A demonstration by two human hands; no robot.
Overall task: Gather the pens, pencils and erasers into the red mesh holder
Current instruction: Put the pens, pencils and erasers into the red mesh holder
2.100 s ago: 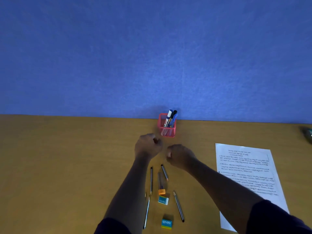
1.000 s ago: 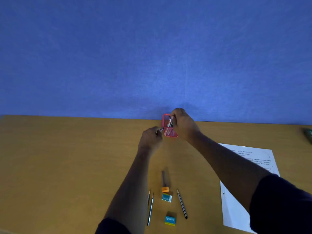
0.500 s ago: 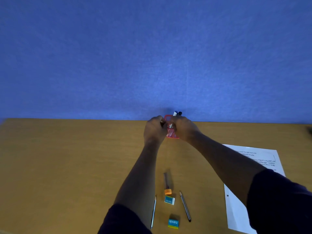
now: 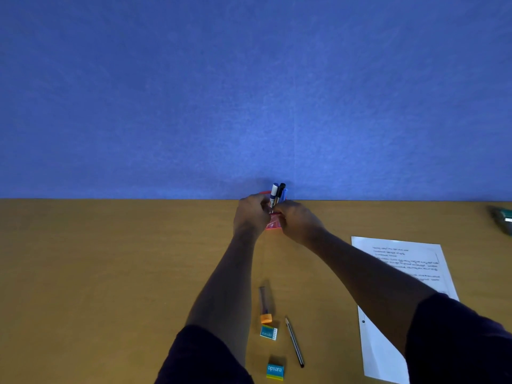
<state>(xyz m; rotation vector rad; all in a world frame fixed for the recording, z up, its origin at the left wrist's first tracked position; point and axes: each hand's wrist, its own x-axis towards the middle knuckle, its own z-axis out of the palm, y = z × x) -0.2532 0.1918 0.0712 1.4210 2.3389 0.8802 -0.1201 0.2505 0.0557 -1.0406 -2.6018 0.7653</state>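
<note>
Both hands meet at the red holder (image 4: 273, 223) at 12 o'clock on the counter (image 4: 110, 273); what the left hand (image 4: 250, 214) and right hand (image 4: 297, 221) grip cannot be told. 3 pens (image 4: 278, 194) stand inside. At 6 o'clock 2 erasers (image 4: 268, 333), 1 pencil (image 4: 294, 342) and an orange-capped tube (image 4: 264, 304) remain.

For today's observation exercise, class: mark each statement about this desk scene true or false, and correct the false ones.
1. Both hands are at the red mesh holder. True.
2. Two erasers lie on the desk. True.
3. The holder is empty. False: markers stand in it.
4. The printed sheet lies to the left of the arms. False: it lies to the right.
5. A pencil lies on the desk. True.
</note>
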